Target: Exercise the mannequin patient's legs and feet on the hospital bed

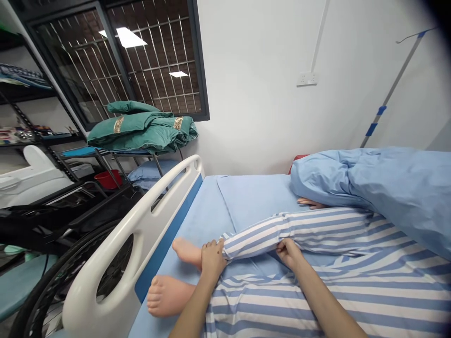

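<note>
A manikin lies on the bed in blue-and-white striped trousers (257, 305), its bare near foot (169, 296) and far foot (186, 252) pointing left. My left hand (213, 257) is wrapped over the far leg's ankle, at the trouser hem. Around the knee of that same leg, my right hand (289, 252) has its fingers curled against the striped trouser leg (253, 238), with the fingertips partly tucked under it and hidden. The far leg looks slightly bent at the knee. A blue quilt (380, 183) covers the upper body, and the manikin's hand (312, 203) pokes out from its edge.
A white bed end board (141, 230) stands just left of the feet. Beyond it are a wheelchair wheel (38, 286), a red bucket (108, 179) and folded green bedding (144, 126) on a rack. An IV pole (391, 89) rises at the right by the wall.
</note>
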Demonstrator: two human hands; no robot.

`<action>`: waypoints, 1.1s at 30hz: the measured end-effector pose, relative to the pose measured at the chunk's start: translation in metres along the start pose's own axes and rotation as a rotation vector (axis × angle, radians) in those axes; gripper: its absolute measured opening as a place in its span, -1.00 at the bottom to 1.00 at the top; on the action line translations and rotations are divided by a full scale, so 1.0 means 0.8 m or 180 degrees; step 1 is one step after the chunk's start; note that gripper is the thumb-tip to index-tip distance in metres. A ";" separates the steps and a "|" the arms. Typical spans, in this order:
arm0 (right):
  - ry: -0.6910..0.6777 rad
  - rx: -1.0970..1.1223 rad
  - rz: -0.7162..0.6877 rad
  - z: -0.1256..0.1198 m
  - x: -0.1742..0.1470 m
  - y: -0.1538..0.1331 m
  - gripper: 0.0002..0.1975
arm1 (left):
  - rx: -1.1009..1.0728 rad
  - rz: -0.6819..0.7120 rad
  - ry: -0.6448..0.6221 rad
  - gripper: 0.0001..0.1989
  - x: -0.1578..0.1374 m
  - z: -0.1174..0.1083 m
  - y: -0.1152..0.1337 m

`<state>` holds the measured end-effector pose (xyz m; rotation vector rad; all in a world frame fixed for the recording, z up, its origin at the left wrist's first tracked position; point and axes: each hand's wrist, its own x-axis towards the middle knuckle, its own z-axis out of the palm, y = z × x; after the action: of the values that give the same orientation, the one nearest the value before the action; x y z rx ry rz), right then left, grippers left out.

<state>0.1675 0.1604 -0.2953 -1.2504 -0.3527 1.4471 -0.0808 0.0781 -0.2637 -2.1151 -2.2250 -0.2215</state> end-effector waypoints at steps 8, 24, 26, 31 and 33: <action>0.0190 -0.0590 0.0362 -0.010 0.017 0.018 -0.75 | 0.0216 0.0068 -0.0252 -0.46 -0.001 0.000 -0.004; 0.0123 -0.1690 0.0526 -0.020 0.018 0.022 -0.82 | 0.0390 0.0454 0.0449 -0.34 -0.050 -0.011 -0.025; 0.0119 -0.1776 0.0556 -0.019 0.017 0.021 -0.80 | 0.0248 0.0504 0.0687 -0.41 -0.071 -0.010 -0.022; -0.0009 -0.2022 0.0514 -0.014 0.003 0.020 -0.81 | 0.0145 0.0833 0.0828 -0.67 -0.117 -0.018 -0.030; -0.0105 -0.2141 0.0399 -0.010 -0.008 0.018 -0.87 | 0.0123 0.1144 0.0588 -0.66 -0.125 -0.028 -0.036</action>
<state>0.1655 0.1470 -0.3065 -1.8057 -0.8440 1.5095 -0.1055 -0.0257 -0.2581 -2.3171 -1.7017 -0.3323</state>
